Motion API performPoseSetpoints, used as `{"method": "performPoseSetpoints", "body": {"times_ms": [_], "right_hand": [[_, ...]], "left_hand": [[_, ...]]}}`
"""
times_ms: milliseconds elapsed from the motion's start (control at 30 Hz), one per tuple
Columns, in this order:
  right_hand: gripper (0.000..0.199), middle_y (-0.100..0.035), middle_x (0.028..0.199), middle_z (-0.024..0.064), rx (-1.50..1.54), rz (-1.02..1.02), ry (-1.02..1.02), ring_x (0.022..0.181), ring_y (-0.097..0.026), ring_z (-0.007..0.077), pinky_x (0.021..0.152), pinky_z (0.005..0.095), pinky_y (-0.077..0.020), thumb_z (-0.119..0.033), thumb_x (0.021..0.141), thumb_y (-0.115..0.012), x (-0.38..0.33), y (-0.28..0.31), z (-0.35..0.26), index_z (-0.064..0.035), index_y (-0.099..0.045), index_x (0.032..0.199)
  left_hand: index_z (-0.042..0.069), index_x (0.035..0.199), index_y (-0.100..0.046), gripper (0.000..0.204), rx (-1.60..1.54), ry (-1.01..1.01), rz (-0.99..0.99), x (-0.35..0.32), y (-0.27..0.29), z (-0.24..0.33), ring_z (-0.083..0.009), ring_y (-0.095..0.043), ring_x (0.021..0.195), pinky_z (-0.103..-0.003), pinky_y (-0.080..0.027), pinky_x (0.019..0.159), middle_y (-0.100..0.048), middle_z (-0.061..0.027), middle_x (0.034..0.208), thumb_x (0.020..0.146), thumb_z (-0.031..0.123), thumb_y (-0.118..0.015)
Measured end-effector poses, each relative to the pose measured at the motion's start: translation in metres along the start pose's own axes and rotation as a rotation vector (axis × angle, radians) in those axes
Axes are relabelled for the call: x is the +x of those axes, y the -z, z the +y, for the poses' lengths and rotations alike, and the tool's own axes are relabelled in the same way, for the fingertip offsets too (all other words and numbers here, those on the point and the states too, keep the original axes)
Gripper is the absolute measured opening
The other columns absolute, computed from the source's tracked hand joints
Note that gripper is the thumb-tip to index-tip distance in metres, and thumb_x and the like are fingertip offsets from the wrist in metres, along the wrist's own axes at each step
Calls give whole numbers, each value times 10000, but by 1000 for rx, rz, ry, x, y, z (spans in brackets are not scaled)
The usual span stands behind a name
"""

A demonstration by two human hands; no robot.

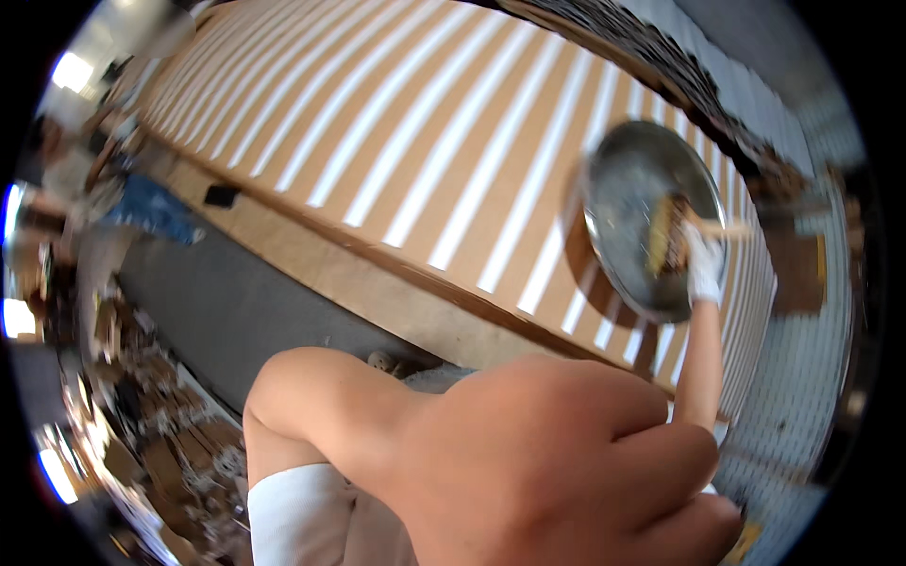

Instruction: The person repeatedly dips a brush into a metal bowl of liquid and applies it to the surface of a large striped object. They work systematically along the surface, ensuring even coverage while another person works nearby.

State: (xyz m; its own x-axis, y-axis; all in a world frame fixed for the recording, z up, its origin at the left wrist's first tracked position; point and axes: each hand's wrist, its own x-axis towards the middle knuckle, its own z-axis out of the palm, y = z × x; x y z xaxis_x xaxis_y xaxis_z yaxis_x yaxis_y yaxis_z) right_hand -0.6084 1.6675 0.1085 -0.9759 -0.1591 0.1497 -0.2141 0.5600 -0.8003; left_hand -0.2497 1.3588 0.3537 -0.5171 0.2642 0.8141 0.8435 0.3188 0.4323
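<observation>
My right hand [699,264], in a white glove with bare fingertips, grips the near-right rim of a round metal bowl [623,179]. The bowl is tilted, its inside facing me, and it casts a shadow on the striped surface beneath. Inside lies a brush [658,236] with yellowish bristles, pressed near my fingers; its pale wooden handle sticks out past the rim. My left hand [566,453] is bare and very close, filling the lower middle. Its fingers are curled into a fist, and whatever is inside them is hidden. My left arm is bent at the elbow.
A long brown board surface [377,141] with many white stripes runs across the view. Dark layered material [651,57] lines its far edge. At the far left stands another person in blue jeans [156,208]. Scattered brown scraps [179,443] lie on the floor, lower left.
</observation>
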Motion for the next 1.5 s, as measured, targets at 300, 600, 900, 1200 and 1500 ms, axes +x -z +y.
{"method": "performPoseSetpoints", "body": {"times_ms": [300, 600, 900, 1200, 1500], "right_hand": [[230, -503, 575, -17, 629, 405, -385, 469, -462, 103, 434, 270, -377, -313, 933, -618, -39, -24, -27, -140, -532, 808], [339, -639, 978, 47, 1101, 334, -238, 887, -616, 191, 848, 284, -509, -400, 932, -555, 30, -49, -9, -72, -606, 1000], [224, -529, 651, -45, 1210, 125, -390, 549, -525, 95, 512, 208, -458, -322, 966, -549, -53, -333, -281, -186, -529, 789], [140, -565, 683, -11, 1133, -232, -420, 516, -530, 100, 435, 200, -453, -251, 970, -564, -106, -571, -446, -151, -568, 872], [261, -632, 932, 26, 833, -339, -397, 765, -603, 152, 699, 311, -522, -187, 839, -711, -150, -705, -562, -91, -637, 1070]], "left_hand": [[78, 566, -289, 544, 672, 548, 472, -194, 130, 108, -226, -298, 427, -333, -213, 417, -269, -72, 530, 807, 180, -765], [-31, 646, -460, 412, 752, 1414, 911, -474, 102, 223, -353, -332, 510, -397, -339, 483, -400, -214, 599, 970, 208, -546], [-8, 667, -421, 415, 642, 1441, 1292, -543, 113, 231, -163, -380, 437, -324, -344, 460, -388, -100, 521, 1023, 205, -441], [17, 855, -478, 138, 821, 1305, 1257, -573, 235, 197, -164, -541, 568, -264, -442, 535, -523, -94, 769, 976, 80, -504], [43, 640, -544, 290, 868, 1362, 1063, -601, 413, 118, -166, -539, 613, -285, -421, 566, -598, -64, 656, 691, 28, -829]]}}
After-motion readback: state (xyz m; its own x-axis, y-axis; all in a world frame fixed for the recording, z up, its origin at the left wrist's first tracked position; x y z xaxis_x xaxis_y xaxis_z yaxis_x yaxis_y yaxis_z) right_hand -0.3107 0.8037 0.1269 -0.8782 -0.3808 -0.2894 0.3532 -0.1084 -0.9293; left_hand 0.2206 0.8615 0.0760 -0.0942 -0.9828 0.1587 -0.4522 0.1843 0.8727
